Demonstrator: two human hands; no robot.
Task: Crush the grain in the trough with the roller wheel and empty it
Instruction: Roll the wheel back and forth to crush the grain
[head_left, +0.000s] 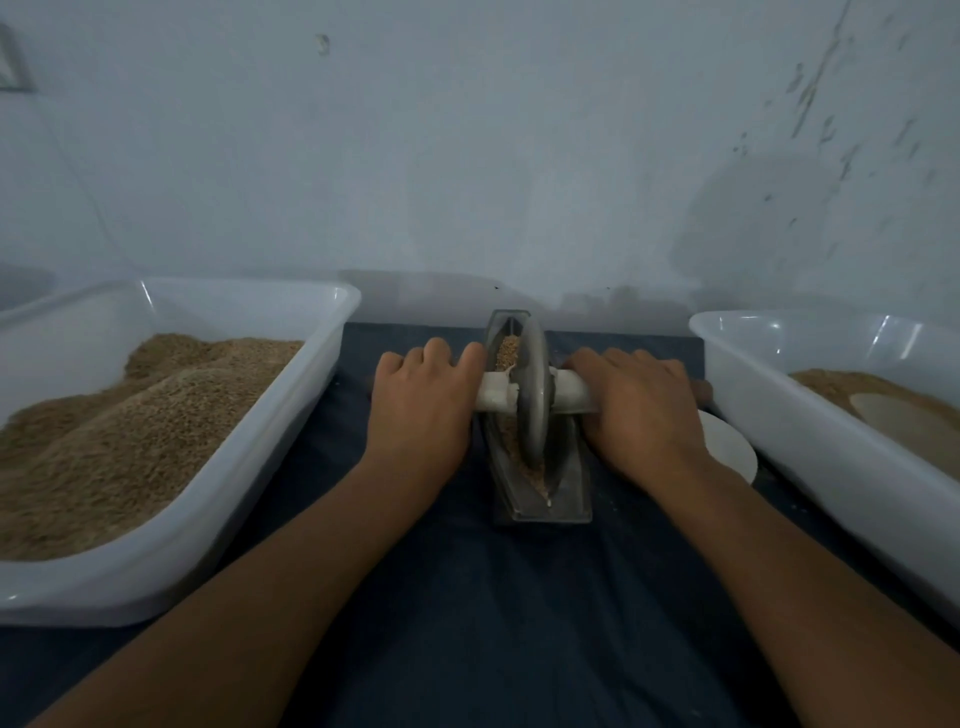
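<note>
Between both hands' fingers (441, 358) (curled over its axle) stands the roller wheel (534, 395).

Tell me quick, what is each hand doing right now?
Left hand: closed, gripping the left end of the roller wheel's white handle.
Right hand: closed, gripping the right end of the same handle.

Premises appear to be a small manual grain-processing workroom. Evidence: two large white plastic tubs, the left (218, 415) heaped with brown grain, the right (810, 415) part-filled, flanking a grey metal crushing trough (566, 483) on a dark blue cloth-covered surface (467, 597). Rear wall (467, 156) is bare, pale and scuffed.
</note>
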